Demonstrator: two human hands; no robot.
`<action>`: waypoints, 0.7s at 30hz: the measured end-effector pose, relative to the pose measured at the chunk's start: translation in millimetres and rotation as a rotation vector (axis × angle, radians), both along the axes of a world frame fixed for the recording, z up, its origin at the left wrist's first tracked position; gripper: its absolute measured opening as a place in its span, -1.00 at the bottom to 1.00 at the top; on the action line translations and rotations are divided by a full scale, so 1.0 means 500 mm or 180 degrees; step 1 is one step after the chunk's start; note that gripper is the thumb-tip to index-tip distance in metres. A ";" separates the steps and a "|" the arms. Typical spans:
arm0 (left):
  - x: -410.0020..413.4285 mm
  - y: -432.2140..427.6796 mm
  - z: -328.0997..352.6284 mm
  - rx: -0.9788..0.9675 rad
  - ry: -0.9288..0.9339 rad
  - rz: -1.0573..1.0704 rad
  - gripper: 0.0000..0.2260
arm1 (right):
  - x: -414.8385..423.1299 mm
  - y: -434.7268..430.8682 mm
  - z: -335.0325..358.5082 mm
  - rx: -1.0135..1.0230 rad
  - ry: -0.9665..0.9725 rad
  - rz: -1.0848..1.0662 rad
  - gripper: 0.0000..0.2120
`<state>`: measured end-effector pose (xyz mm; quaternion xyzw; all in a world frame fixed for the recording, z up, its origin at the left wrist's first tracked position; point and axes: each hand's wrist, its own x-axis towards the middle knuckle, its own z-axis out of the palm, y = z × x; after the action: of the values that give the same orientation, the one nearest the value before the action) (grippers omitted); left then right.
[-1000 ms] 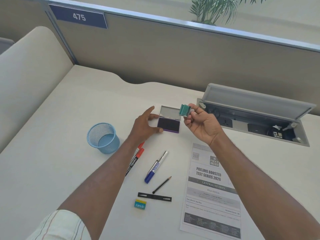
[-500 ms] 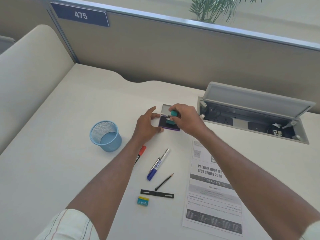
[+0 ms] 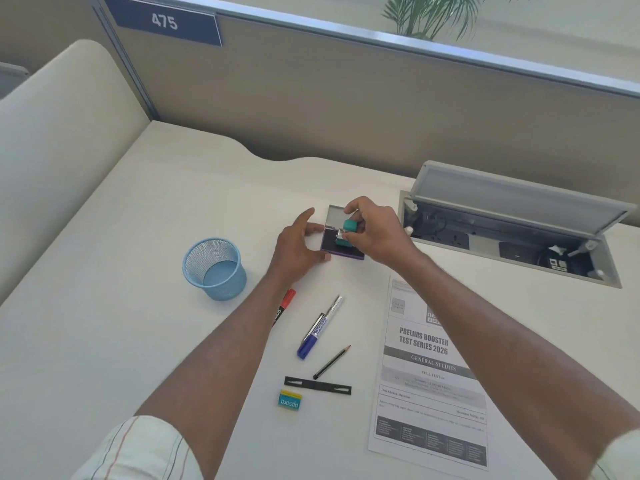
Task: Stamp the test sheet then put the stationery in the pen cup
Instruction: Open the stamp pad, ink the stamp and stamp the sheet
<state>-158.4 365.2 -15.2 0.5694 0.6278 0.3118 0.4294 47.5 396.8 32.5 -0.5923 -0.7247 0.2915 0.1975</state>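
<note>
My right hand [image 3: 375, 233] grips a small teal stamp [image 3: 347, 232] and presses it down on the dark pad of the open purple ink pad [image 3: 331, 244]. My left hand [image 3: 300, 245] holds the ink pad's left edge between thumb and fingers. The printed test sheet [image 3: 429, 379] lies at the near right, partly under my right forearm. A blue mesh pen cup [image 3: 215, 268] stands empty at the left. Near me lie a red marker [image 3: 285, 301], a blue marker [image 3: 318, 329], a pencil [image 3: 331, 362], a black strip [image 3: 317, 385] and an eraser [image 3: 289, 399].
An open cable box [image 3: 512, 233] with sockets and its raised lid is sunk in the desk at the right. A partition wall with a "475" sign [image 3: 164, 21] runs along the back. A curved divider [image 3: 52, 140] bounds the left side.
My right hand brought the stamp from up in the air down onto the ink pad and keeps it pressed there. My left hand stays on the ink pad.
</note>
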 end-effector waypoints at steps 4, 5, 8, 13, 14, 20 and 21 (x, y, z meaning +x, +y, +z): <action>-0.001 -0.001 -0.001 0.0014 0.0026 0.0010 -0.06 | 0.000 0.007 0.000 -0.0018 -0.0029 0.0007 -0.62; -0.001 -0.001 -0.001 0.0014 0.0047 0.0005 -0.06 | 0.000 0.006 -0.003 -0.0014 -0.0021 0.0003 -0.62; 0.001 -0.002 0.000 0.0015 0.0085 0.0002 -0.07 | 0.001 0.000 -0.008 0.0015 0.0093 -0.0020 -0.63; -0.005 -0.010 0.015 -0.0080 0.0057 -0.0097 -0.12 | 0.012 -0.036 0.025 0.0092 0.0533 -0.0230 -0.63; -0.006 -0.015 0.024 -0.0091 0.0011 -0.0077 -0.14 | 0.016 -0.052 0.040 0.0174 0.0612 -0.0257 -0.62; 0.021 -0.130 0.112 0.0445 -0.0261 0.0116 -0.39 | 0.081 -0.238 0.171 0.0747 0.0732 -0.0160 -0.59; 0.031 -0.168 0.131 0.0492 -0.0288 0.0150 -0.44 | 0.095 -0.278 0.190 0.0799 0.0712 -0.0166 -0.59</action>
<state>-142.9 281.3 50.4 0.5713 0.5951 0.3947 0.4046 94.7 257.8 127.5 -0.5454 -0.7133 0.2575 0.3569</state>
